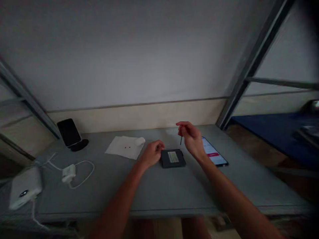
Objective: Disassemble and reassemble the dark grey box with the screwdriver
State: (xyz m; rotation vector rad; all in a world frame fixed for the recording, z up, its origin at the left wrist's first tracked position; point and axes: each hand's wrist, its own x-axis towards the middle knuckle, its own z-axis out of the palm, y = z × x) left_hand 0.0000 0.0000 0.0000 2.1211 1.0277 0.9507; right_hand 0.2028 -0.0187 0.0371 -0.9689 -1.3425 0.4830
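Observation:
A flat, dark square case [165, 161] with a pale label on top lies on the grey desk. At its upper left corner is my left hand [152, 153], fingers curled in together; whether they pinch anything is too blurred to make out. My right hand [191, 137] is raised above and to the right of the case. Closed in its fingers is a small screwdriver [180, 140], its thin dark shaft pointing down, with a bit of red at the grip. The shaft tip stays apart from the case.
White paper [121, 147] with two tiny dark specks and a crumpled white piece lies left. A lit phone [211, 152] rests beside my right forearm. Farther left are a dark device on a stand [69, 132], a charger with cable [69, 173] and a white box [26, 187].

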